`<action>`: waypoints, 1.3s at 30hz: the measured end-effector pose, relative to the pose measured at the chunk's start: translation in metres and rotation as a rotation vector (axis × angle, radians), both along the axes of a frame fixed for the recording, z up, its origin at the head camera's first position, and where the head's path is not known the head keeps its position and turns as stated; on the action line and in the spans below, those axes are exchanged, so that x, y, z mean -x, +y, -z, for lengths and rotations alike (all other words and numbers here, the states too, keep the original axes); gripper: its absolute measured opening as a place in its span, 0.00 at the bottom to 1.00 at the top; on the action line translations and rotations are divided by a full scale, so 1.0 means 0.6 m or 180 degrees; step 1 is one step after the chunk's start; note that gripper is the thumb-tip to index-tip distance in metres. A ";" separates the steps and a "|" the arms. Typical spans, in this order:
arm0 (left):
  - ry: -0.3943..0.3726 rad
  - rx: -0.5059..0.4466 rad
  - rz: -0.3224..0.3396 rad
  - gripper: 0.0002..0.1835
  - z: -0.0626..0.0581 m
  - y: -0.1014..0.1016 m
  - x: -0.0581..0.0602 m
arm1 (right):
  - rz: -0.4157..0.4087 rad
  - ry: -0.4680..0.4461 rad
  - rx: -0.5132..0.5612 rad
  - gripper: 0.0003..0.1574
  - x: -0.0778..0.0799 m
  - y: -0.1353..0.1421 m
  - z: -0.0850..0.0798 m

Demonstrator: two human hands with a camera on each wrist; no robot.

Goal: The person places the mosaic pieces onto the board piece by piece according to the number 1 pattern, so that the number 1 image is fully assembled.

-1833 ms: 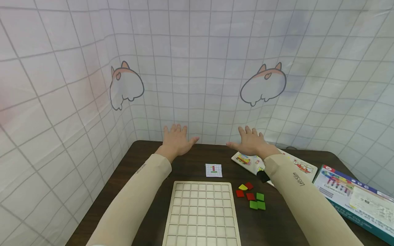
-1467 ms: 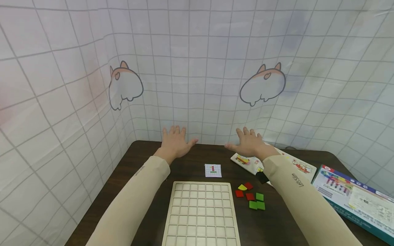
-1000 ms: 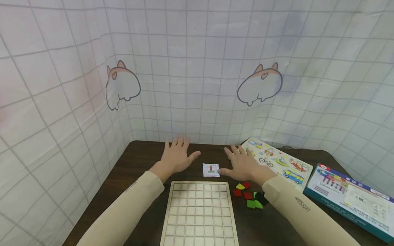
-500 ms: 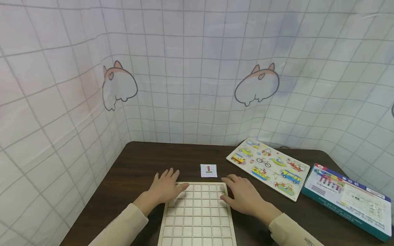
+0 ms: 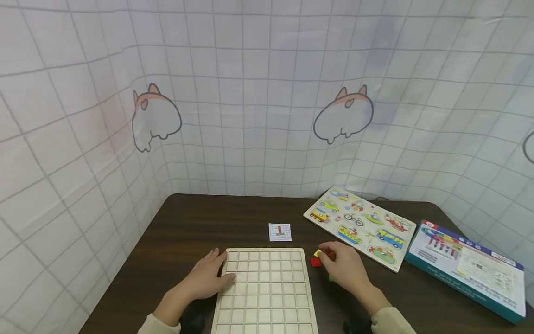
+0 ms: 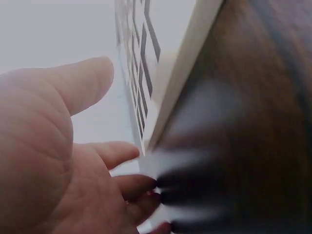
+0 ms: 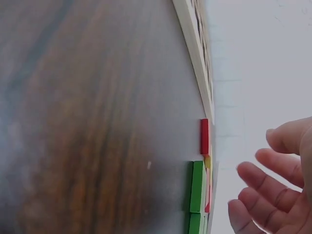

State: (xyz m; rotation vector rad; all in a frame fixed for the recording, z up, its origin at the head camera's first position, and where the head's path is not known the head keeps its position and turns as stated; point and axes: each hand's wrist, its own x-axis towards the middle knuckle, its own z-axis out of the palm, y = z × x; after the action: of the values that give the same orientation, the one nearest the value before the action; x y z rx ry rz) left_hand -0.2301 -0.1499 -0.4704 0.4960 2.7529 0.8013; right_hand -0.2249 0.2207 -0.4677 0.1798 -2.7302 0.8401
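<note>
- both hands had been drawn back from the far side of the bench (image 5: 208, 222), where they had been held out shortly before, and had been lowered to the work.
- the left hand (image 5: 206, 278) was placed at the left edge of the grid board (image 5: 264, 292), its fingers loosely spread and its thumb over the edge; nothing was held, and whether the wood was pressed could not be told.
- the right hand (image 5: 344, 269) was poised over the loose tiles (image 5: 315, 262) right of the board, fingers gently bent and thumb set apart from them; no tile was seen in its grasp.
- on the bench there a red tile (image 7: 204, 136), a yellow tile (image 5: 318, 253) and a green tile (image 7: 197, 187) were shown, others being partly hidden.
- by this change tiles and board were put within reach, so the handling of pieces was judged barely begun.
- the patterned card (image 5: 280, 232) was seen beyond the board.
</note>
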 end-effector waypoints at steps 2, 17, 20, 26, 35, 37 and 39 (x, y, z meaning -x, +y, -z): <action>-0.0029 -0.0172 -0.0007 0.39 0.001 -0.008 -0.003 | 0.0053 -0.0031 0.0073 0.11 0.004 0.003 0.002; 0.0126 -0.0434 -0.0096 0.45 0.028 -0.006 0.001 | 0.0365 -0.0321 0.0291 0.04 0.024 0.005 0.030; 0.0163 -0.0510 -0.0041 0.45 0.038 -0.006 0.001 | 0.0457 -0.0275 0.0260 0.05 0.023 0.003 0.041; 0.0181 -0.0614 0.0007 0.43 0.047 -0.003 -0.002 | 0.0643 -0.0217 0.0100 0.10 0.021 -0.001 0.052; 0.0238 -0.0467 -0.0198 0.42 0.038 0.005 0.000 | 0.0615 -0.0131 -0.0045 0.10 0.028 -0.009 0.048; 0.0244 -0.0432 -0.0219 0.42 0.038 0.008 0.002 | 0.0590 -0.0154 -0.0033 0.11 0.027 -0.009 0.048; 0.0242 -0.0381 -0.0204 0.42 0.042 0.014 0.004 | 0.0602 -0.0171 -0.0056 0.12 0.023 -0.005 0.050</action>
State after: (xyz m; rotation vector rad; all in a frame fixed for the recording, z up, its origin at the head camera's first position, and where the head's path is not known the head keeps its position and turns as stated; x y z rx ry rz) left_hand -0.2328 -0.1415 -0.4958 0.4720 2.8148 0.9868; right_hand -0.2386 0.2178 -0.4975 -0.0977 -2.7506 0.7786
